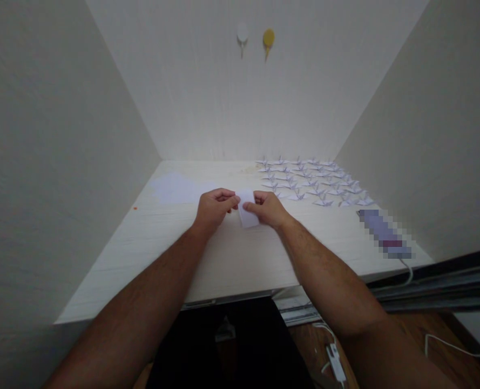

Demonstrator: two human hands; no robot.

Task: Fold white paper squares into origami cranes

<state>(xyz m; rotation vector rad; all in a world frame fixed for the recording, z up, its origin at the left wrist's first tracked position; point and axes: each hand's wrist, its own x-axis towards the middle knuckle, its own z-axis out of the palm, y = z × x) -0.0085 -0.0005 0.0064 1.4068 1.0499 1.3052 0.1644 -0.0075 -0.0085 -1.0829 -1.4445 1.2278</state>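
- back wall [207,97]: pale, with faint vertical streaks, facing the viewer
- white hook [242,35] and yellow hook [268,38]: side by side, high on the back wall
- left wall [61,135]: plain, greyer than the back wall, meeting it at a corner
- right wall [434,129]: plain and grey too, a dark band near its foot
- desk [142,254]: white, faintly grained, fitted between the side walls, its far edge against the back wall
- floor [426,324]: brown wood, showing at lower right
- power strip [336,363]: white, below the desk
- cord [466,354]: white, lying at lower right
- light: dim and soft, darker toward the corners of the view
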